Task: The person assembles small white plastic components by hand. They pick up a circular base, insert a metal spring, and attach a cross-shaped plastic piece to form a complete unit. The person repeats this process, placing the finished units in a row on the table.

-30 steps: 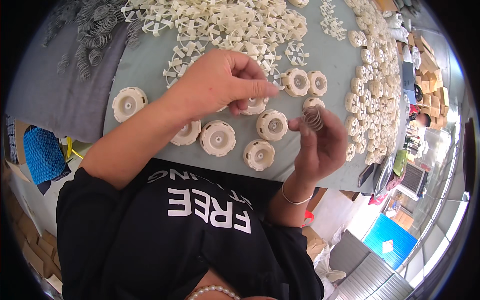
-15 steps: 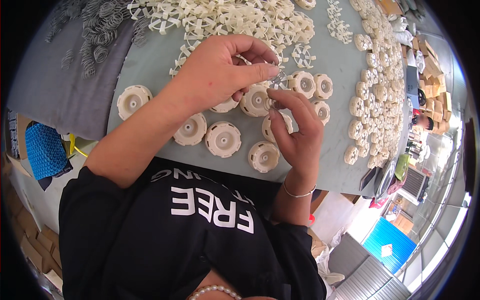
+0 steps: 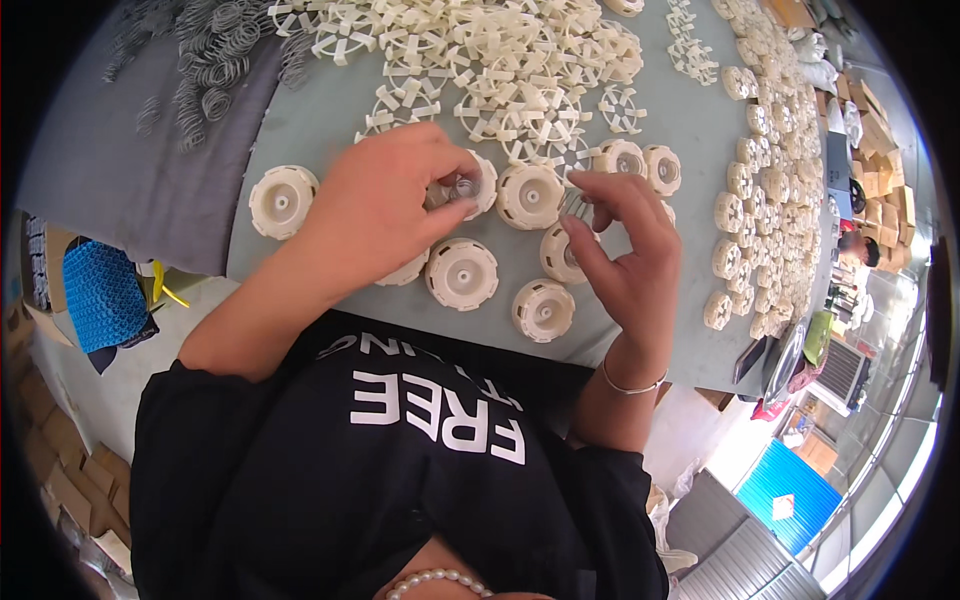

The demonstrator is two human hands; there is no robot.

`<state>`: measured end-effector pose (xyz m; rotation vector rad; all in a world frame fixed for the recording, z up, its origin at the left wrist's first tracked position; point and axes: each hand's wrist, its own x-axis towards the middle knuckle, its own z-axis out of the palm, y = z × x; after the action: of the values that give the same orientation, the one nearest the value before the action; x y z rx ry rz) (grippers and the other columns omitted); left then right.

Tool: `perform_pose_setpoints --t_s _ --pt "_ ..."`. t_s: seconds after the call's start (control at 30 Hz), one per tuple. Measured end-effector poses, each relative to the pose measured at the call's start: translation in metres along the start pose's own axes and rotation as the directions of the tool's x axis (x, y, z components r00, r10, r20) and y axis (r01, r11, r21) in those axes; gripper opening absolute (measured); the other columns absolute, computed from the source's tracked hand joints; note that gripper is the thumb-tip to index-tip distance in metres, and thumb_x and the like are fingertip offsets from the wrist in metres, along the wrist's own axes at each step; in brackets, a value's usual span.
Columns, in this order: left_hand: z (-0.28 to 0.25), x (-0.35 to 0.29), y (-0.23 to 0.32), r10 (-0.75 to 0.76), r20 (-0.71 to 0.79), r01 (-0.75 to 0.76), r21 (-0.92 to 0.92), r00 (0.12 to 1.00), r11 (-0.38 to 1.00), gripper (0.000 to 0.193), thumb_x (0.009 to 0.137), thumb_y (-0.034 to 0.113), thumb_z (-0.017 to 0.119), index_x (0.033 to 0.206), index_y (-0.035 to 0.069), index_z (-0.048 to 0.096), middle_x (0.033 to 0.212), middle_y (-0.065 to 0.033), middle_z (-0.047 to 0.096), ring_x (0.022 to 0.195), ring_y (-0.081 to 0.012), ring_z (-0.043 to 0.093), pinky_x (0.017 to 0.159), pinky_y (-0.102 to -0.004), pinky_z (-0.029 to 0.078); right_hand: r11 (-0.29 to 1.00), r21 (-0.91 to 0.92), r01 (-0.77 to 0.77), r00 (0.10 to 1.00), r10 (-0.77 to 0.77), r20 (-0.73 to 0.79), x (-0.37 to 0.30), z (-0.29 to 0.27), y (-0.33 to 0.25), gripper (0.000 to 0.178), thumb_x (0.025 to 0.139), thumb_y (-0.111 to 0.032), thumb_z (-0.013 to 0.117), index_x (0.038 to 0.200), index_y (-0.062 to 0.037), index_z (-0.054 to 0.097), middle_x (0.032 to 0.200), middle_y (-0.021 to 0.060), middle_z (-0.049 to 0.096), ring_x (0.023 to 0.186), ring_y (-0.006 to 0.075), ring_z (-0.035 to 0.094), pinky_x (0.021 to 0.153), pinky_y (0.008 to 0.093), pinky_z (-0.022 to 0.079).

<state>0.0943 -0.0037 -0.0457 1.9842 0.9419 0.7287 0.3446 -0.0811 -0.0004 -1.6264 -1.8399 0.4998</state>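
My left hand point(image 3: 385, 200) pinches metal coil springs point(image 3: 462, 188) between thumb and fingertips, over one of the cream round plastic housings point(image 3: 486, 186). In my right hand point(image 3: 638, 240), a coil spring point(image 3: 577, 205) sits between thumb and forefinger, just above another round housing point(image 3: 560, 255). Between the hands lies an open-faced round housing point(image 3: 530, 196) with a hub in its middle. Several more stand about, among them one near my body point(image 3: 462, 274), one at the table's front point(image 3: 543, 310) and one left of my left hand point(image 3: 283, 202). My left hand partly hides others.
A heap of cream spoked plastic pieces point(image 3: 500, 60) covers the far middle of the table. Loose springs point(image 3: 215, 60) lie on grey cloth point(image 3: 120, 180) at the far left. Rows of finished-looking round parts point(image 3: 765, 200) line the right side, with a phone point(image 3: 750, 360) near the front corner.
My hands have drawn apart: the left went left and nearer with springs, the right slightly right with a spring. The whole view has shifted a little.
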Motion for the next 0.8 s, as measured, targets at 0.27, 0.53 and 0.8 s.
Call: perform_pose_setpoints --t_s 0.27,0.53,0.8 --pt "-0.003 0.000 -0.007 0.032 -0.010 -0.031 0.041 0.999 0.999 0.028 0.079 0.004 0.083 0.106 0.006 0.078 0.083 -0.0037 0.064 0.064 -0.0133 0.053 0.058 -0.0290 0.044 0.983 -0.186 0.007 0.989 0.020 0.144 0.014 0.017 -0.001 0.022 0.084 -0.011 0.083 0.103 -0.0068 0.072 0.098 0.0093 0.068 0.085 0.0304 0.067 0.072 0.0405 0.054" --pt "-0.004 -0.003 -0.005 -0.023 0.012 0.023 -0.061 1.000 0.998 0.028 0.081 0.005 0.083 0.108 0.006 0.079 0.082 -0.0026 0.065 0.065 -0.0112 0.054 0.060 -0.0281 0.045 0.990 -0.137 0.034 0.999 -0.029 0.039 0.010 0.021 -0.003 0.030 0.082 -0.012 0.086 0.110 -0.0071 0.075 0.107 0.0091 0.070 0.093 0.0289 0.072 0.078 0.0379 0.058" --pt "-0.020 -0.008 0.021 -0.223 0.378 0.438 -0.750 0.899 0.495 0.023 0.102 0.015 0.072 0.121 0.001 0.072 0.083 0.0038 0.063 0.065 -0.0046 0.052 0.058 -0.0203 0.041 0.929 0.204 0.310 0.935 -0.259 -0.242 0.002 0.046 -0.031 0.041 0.080 -0.004 0.088 0.118 -0.0070 0.074 0.110 0.0089 0.073 0.092 0.0214 0.073 0.077 0.0333 0.060"
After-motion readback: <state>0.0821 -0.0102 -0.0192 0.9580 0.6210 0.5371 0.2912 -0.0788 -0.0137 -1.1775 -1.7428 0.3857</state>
